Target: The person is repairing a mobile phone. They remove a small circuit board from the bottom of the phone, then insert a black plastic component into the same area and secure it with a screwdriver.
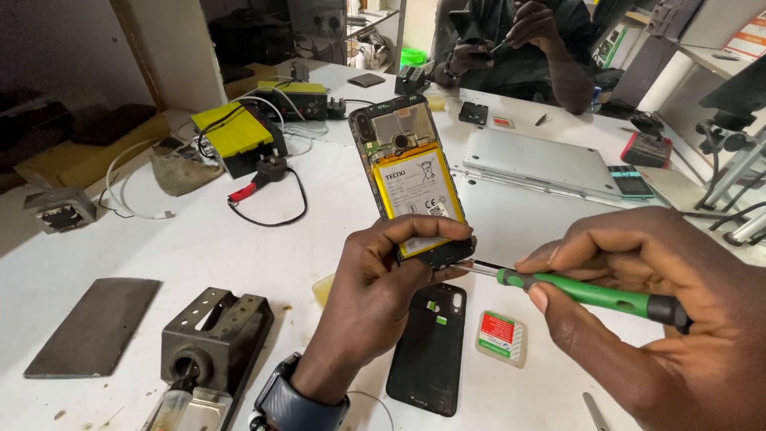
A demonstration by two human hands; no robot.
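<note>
Left hand [375, 279]: wrapped around the bottom end of the opened phone [408, 172], thumb across the front, fingers closed tight – keeps it propped upright and tilted back so the insides face the camera.
Phone: back cover off, yellow battery [416, 191] showing just above the thumb.
Right hand [638, 311]: pinched shut on a green screwdriver [586, 294], pen-style – tip pointing left, meeting the phone's lower edge right beside the left fingertips.
Back cover [429, 347]: black, lying flat on the white table [199, 239] straight below the grip, out of the way.
Small packet [501, 337]: red and green, just under the screwdriver shaft.
Across the table: another person's hands [511, 36] hold a different phone.
</note>
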